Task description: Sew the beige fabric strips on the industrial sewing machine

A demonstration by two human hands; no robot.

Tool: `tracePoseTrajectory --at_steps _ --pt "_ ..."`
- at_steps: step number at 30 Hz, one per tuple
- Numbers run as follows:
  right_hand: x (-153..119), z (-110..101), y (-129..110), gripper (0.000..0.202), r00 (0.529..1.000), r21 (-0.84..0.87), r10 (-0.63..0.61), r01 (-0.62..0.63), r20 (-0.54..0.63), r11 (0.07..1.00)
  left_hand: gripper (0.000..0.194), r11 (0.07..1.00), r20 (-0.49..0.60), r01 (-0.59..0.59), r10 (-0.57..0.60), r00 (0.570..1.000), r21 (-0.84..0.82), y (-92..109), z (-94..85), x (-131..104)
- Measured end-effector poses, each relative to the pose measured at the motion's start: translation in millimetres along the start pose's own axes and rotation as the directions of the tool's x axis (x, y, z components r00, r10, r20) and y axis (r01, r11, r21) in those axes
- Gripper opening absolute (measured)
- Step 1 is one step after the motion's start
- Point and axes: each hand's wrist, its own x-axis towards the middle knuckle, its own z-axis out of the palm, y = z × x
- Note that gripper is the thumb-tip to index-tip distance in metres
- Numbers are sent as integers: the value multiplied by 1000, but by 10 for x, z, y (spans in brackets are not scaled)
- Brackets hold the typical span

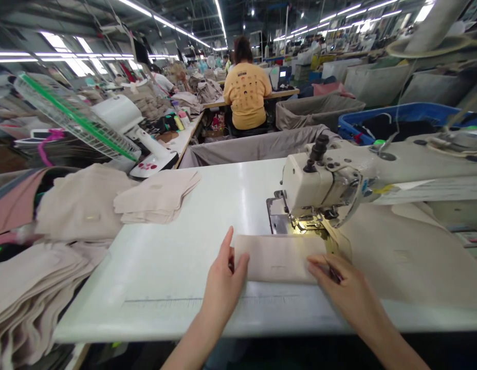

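Note:
A folded beige fabric piece (279, 258) lies flat on the white table (165, 267), just in front of the sewing machine (308, 185). At the fabric's left edge is my left hand (225, 272), its index finger stretched out and its thumb apart, beside the cloth. My right hand (344, 282) pinches the fabric's right end between thumb and fingers. The machine's needle area (310, 223) is lit, directly beyond the fabric. A larger beige cloth (408, 257) spreads over the table to the right of my right hand.
Beige pieces (157, 198) are stacked at the table's back left, with more cloth piles (30, 288) beyond the left edge. A white fan (121, 121) stands behind them. Ahead, a person in a yellow shirt (246, 95) sits facing away. A blue bin (416, 115) is behind the machine.

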Motion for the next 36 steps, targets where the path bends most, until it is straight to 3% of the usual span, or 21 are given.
tracePoseTrajectory --at_steps 3,7,9,14,36 --pt "-5 -1 -6 26 999 -18 -46 46 -6 999 60 999 -32 -26 24 999 -37 -37 15 -31" --pt "25 -18 0 25 995 -44 -90 92 46 995 23 996 -40 -87 87 995 -14 -68 -4 -30" --pt "36 -21 21 25 994 -61 -83 87 73 994 14 987 -27 -155 155 987 31 -67 -28 -14" --pt "19 -9 59 29 996 -92 -63 69 67 993 20 967 49 -249 247 968 56 -61 -79 31" --pt "-51 -6 46 28 997 -111 3 5 74 994 22 981 92 -170 161 983 94 -50 -81 100"
